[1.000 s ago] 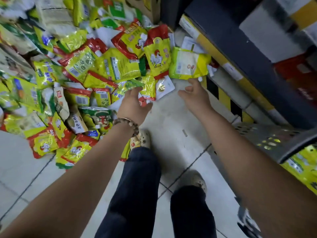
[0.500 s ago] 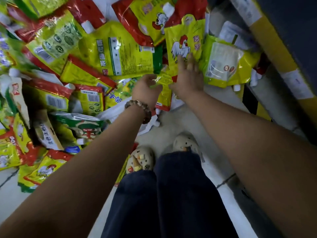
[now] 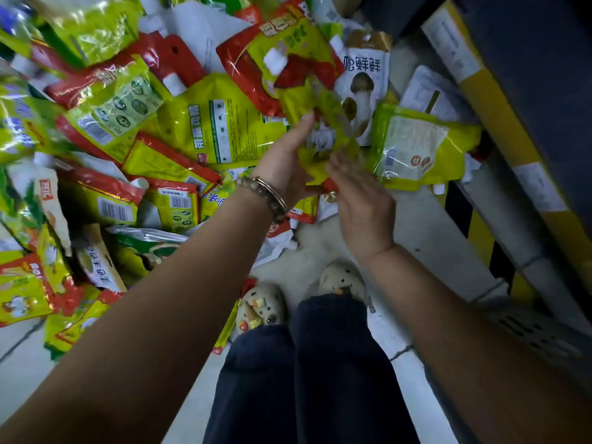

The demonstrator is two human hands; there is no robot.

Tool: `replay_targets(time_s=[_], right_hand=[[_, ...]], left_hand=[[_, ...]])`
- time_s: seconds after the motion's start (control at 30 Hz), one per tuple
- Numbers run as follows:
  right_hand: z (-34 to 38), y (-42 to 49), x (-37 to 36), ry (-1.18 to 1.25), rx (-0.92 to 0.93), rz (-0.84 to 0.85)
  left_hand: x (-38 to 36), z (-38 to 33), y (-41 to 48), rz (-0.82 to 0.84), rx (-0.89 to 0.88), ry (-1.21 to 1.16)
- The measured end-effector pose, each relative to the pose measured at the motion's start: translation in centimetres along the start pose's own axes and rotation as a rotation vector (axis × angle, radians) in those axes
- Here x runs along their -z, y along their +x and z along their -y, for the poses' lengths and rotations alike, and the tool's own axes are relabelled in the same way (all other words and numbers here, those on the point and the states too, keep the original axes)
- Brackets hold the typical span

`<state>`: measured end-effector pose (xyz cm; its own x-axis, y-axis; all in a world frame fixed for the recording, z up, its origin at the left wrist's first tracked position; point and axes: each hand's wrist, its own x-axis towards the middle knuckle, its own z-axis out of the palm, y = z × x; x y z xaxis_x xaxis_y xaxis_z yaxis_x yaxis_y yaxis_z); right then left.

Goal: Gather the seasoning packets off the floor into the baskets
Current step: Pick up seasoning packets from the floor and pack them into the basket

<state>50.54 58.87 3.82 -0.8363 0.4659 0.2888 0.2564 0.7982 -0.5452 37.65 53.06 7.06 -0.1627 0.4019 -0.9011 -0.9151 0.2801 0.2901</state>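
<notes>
The tiled floor (image 3: 432, 225) is carrying pretty much everything here. A big pile of packets (image 3: 208, 123) is sprawling over its left side and far edge, mostly shiny yellow-green with red trim, all overlapping. A shelf (image 3: 480, 91) with yellow-and-black striping is running along the right edge. A grey perforated basket (image 3: 528, 328) is sitting at the near right corner, only partly in view.

The left hand (image 3: 285, 168) is holding one packet (image 3: 320, 116) over the pile's near edge, thumb pressing on its front, the other fingers hidden behind it. The packet is yellow-green with a red bottom corner, tilted and too blurry to read.

The right hand (image 3: 362, 203) is touching that packet's lower end with loosely bent fingers (image 3: 339, 168); can't tell if they're actually pinching it.

Two pale shoes (image 3: 261, 306) are standing on the floor below the hands, and a beaded bracelet (image 3: 266, 193) is sitting on the left wrist.
</notes>
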Motion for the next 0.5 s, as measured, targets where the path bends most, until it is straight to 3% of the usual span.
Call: replay_targets(time_s=[0.07,0.13,0.2,0.3,0.37,0.5], right_hand=[[1.6,-1.0,0.5,0.026,0.036,0.049],[2.3,-1.3,1.0,0.072,0.079,0.108],[2.9,-1.3,1.5,0.212,0.022,0.186],[3.2,1.9,1.2,0.497,-0.562,0.100],[1.4,5.4,-1.2,0.547,-0.987,0.018],[-1.0,12.8,-6.7,0.868,-1.517,0.213]], left_hand=[[-0.3,0.2,-0.5,-0.097,-0.004,0.015],[0.8,0.8,-1.3,-0.267,-0.017,0.198],[2.3,1.4,-1.9,-0.405,-0.084,0.218],[4.4,1.3,-3.3,-0.525,-0.166,0.194],[6.1,1.5,-3.9,-0.644,-0.174,0.212],[8.6,1.5,-4.0,-0.685,-0.219,0.164]])
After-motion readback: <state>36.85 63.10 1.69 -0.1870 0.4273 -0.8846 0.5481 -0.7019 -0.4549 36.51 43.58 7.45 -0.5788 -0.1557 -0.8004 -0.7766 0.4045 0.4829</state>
